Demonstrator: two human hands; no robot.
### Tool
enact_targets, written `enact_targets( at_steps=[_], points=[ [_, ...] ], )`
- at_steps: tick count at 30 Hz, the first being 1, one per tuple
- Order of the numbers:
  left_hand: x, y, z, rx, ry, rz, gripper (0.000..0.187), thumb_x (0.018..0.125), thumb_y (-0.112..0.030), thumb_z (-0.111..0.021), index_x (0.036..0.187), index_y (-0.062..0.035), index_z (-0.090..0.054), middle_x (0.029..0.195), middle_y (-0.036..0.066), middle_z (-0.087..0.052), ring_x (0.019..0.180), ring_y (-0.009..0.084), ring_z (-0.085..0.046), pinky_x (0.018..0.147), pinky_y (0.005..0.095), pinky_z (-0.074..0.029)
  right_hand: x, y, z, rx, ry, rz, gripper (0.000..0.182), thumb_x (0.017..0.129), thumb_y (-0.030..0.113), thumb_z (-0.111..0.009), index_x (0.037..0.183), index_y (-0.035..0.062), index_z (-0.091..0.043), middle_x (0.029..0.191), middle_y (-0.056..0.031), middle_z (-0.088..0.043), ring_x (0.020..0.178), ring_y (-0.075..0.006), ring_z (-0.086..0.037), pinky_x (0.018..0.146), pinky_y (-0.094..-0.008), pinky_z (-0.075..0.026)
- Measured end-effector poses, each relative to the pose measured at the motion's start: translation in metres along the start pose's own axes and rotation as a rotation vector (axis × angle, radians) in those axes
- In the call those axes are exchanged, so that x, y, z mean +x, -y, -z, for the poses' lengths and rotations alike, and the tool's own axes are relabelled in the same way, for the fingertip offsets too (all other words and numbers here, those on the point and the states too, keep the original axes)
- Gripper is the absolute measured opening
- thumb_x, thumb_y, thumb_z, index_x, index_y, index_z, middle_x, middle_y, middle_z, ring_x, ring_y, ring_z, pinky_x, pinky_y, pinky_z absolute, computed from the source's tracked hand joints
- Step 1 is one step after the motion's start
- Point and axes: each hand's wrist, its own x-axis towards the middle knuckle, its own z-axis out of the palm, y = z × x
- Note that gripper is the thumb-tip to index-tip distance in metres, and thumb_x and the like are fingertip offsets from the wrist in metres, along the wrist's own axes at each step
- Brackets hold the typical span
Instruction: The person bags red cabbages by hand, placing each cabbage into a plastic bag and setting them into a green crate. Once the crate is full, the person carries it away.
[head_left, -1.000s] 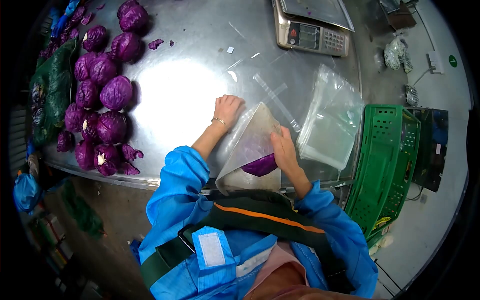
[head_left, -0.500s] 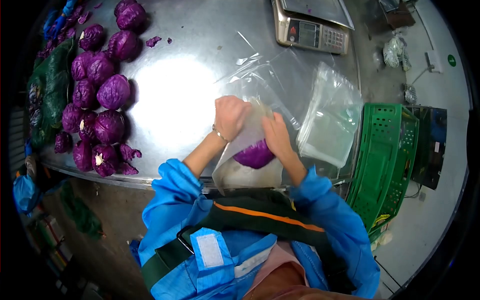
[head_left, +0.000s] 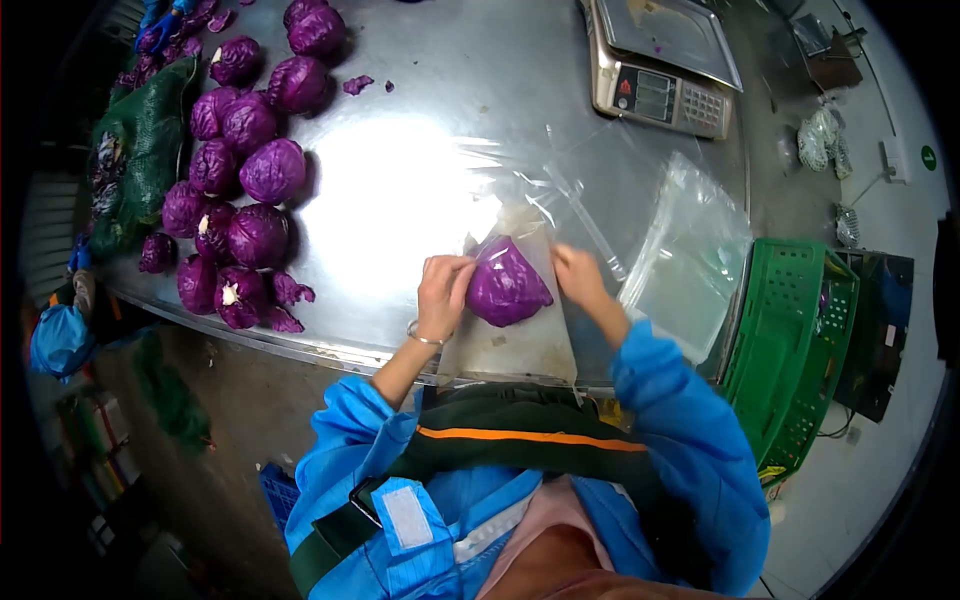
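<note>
A purple cabbage [head_left: 508,285] sits in front of me on a pale, stained cloth-like sheet [head_left: 505,355], its surface shiny under clear plastic film [head_left: 575,215]. My left hand [head_left: 443,295] is at the cabbage's left side, fingertips pinched on the film. On the other side, a small gap from the cabbage, my right hand [head_left: 585,280] pinches the film's right edge. The film itself is hard to see where it meets the fingers. To the right lies a stack of clear plastic sheets or bags [head_left: 690,265].
Several purple cabbages [head_left: 272,170] stand in rows on the left of the metal table [head_left: 400,130], beside a green mesh sack [head_left: 150,150]. A digital scale [head_left: 665,90] is at the back right. A green crate [head_left: 785,350] stands off the table's right edge.
Both hands have moved down and apart, off the cabbage's top. More of the cabbage now shows between them. The whole view has shifted slightly, with the table contents appearing further right and lower.
</note>
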Motion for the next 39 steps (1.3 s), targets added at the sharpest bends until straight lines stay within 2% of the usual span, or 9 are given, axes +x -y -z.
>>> enact_targets(
  at_steps=[5,9,11,13,17,24,27,33,39],
  points=[
    [-0.034,0.034,-0.004,-0.230,-0.036,0.445,0.033,0.082,-0.005,-0.060,0.114,-0.0040,-0.052,0.104,0.009,-0.052,0.089,0.0158,-0.052,0.072,0.0257,-0.046,-0.088,-0.011,-0.026,0.329,-0.151,-0.200,0.025,0.085,0.009,-0.054,0.109,0.0047,-0.060,0.093,-0.0171,-0.064,0.084,-0.0278,-0.063,0.072,-0.0351,-0.049],
    [0.026,0.048,0.008,-0.659,0.504,1.081,0.047,0.085,-0.017,-0.051,0.129,-0.0079,-0.036,0.099,0.004,-0.050,0.084,0.0113,-0.047,0.070,0.0246,-0.044,-0.062,0.001,-0.011,0.585,-0.220,-0.156,0.032,0.085,0.004,-0.054,0.117,0.0032,-0.054,0.115,-0.0157,-0.058,0.097,-0.0201,-0.060,0.077,-0.0286,-0.048],
    [0.034,0.058,0.002,-0.584,0.633,0.960,0.031,0.088,-0.022,-0.051,0.115,-0.0071,-0.049,0.087,0.001,-0.054,0.073,0.0099,-0.049,0.061,0.0267,-0.043,-0.044,0.000,-0.007,0.708,-0.109,-0.084,0.037,0.086,0.003,-0.054,0.123,0.0024,-0.049,0.116,-0.0156,-0.057,0.092,-0.0161,-0.060,0.081,-0.0254,-0.047],
    [0.034,0.045,0.000,-0.388,0.554,0.849,0.026,0.089,-0.025,-0.053,0.105,-0.0056,-0.055,0.081,-0.001,-0.055,0.067,0.0097,-0.050,0.057,0.0291,-0.043,-0.041,0.003,-0.005,0.417,-0.173,-0.097,0.025,0.087,0.009,-0.052,0.110,0.0018,-0.057,0.093,-0.0181,-0.064,0.080,-0.0264,-0.065,0.069,-0.0321,-0.049],
    [-0.001,0.057,-0.008,0.141,0.208,0.185,0.023,0.090,-0.023,-0.052,0.090,-0.0011,-0.059,0.077,0.014,-0.062,0.064,0.0277,-0.060,0.056,0.0343,-0.047,-0.056,0.033,0.012,0.132,-0.179,-0.124,0.019,0.087,0.015,-0.054,0.101,0.0029,-0.060,0.083,-0.0206,-0.062,0.075,-0.0358,-0.062,0.063,-0.0361,-0.048],
    [-0.057,0.030,0.025,0.294,0.307,0.192,0.009,0.086,-0.011,-0.056,0.087,-0.0034,-0.060,0.082,0.016,-0.062,0.077,0.0337,-0.060,0.065,0.0390,-0.048,-0.092,0.038,0.005,0.049,-0.288,-0.020,0.016,0.085,0.010,-0.056,0.099,0.0043,-0.061,0.085,-0.0168,-0.062,0.077,-0.0334,-0.061,0.063,-0.0360,-0.049],
    [-0.028,0.026,0.016,0.220,0.097,-0.128,0.012,0.080,-0.006,-0.059,0.091,-0.0037,-0.061,0.086,0.011,-0.062,0.084,0.0319,-0.058,0.069,0.0380,-0.047,-0.069,0.050,0.014,0.199,-0.346,-0.028,0.016,0.083,0.006,-0.058,0.098,0.0046,-0.062,0.084,-0.0135,-0.061,0.076,-0.0294,-0.062,0.062,-0.0333,-0.049],
    [0.028,0.010,0.005,0.181,0.247,-0.345,0.024,0.074,-0.001,-0.060,0.098,-0.0029,-0.061,0.082,0.010,-0.059,0.077,0.0289,-0.055,0.069,0.0363,-0.046,-0.036,0.054,0.029,0.022,-0.265,0.271,0.016,0.077,0.001,-0.061,0.093,0.0023,-0.061,0.084,-0.0126,-0.060,0.073,-0.0268,-0.061,0.061,-0.0309,-0.049],
    [-0.034,-0.002,0.016,0.147,0.133,-0.534,0.024,0.070,-0.004,-0.068,0.093,-0.0068,-0.065,0.076,0.006,-0.056,0.072,0.0231,-0.054,0.065,0.0332,-0.043,-0.084,0.064,0.011,0.028,-0.411,0.397,0.015,0.073,-0.002,-0.063,0.087,0.0019,-0.061,0.086,-0.0126,-0.061,0.076,-0.0285,-0.060,0.064,-0.0336,-0.049]
  ],
)
